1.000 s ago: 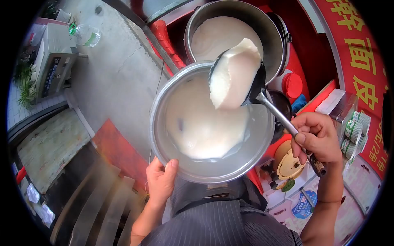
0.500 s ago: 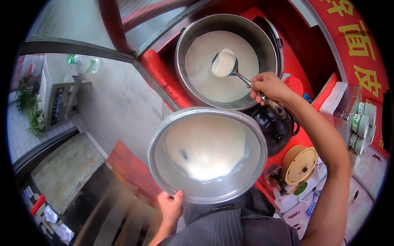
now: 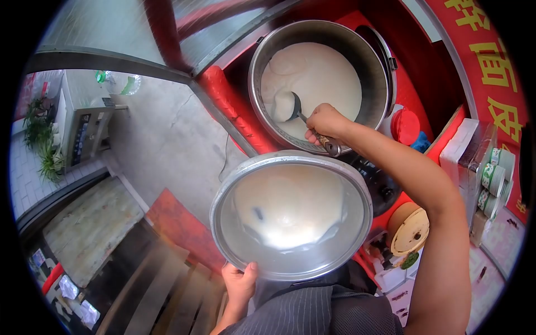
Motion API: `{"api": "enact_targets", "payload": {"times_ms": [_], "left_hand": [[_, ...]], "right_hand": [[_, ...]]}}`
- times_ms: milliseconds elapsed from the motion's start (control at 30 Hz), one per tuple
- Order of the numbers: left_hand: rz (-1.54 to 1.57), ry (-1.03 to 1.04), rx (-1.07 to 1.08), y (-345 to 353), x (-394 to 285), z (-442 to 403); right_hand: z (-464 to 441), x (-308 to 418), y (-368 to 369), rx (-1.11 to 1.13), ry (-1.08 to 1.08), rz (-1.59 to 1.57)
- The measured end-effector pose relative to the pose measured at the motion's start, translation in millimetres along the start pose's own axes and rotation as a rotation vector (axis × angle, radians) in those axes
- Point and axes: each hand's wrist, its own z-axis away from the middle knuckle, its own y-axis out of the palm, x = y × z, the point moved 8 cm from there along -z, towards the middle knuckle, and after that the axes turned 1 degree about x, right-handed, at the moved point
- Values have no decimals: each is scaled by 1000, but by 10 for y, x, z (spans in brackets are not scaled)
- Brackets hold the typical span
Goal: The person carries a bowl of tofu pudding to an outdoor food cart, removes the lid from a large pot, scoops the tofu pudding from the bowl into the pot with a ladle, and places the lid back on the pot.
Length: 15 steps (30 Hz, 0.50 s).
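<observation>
The red surface (image 3: 403,199) carries a big steel pot (image 3: 369,70) under the right hand (image 3: 328,121); right of that hand sits a red-lidded container (image 3: 405,126), and nearer the wearer, a dark round pot (image 3: 381,188) and a beige-lidded tub (image 3: 410,231).

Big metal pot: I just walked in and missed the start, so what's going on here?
The person's right hand holds a ladle in the big pot, at the surface of its pale contents. The left hand grips the rim of a metal basin with a pale layer inside.
</observation>
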Motion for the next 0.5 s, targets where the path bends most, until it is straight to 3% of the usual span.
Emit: {"api": "enact_targets", "payload": {"times_ms": [367, 467, 500], "left_hand": [[-3, -56, -11, -24, 18, -8], [12, -76, 6, -32, 38, -16], [14, -99, 17, -32, 56, -13]], "right_hand": [[138, 179, -54, -140, -127, 453], [269, 228, -134, -214, -132, 565], [357, 294, -224, -339, -228, 645]]}}
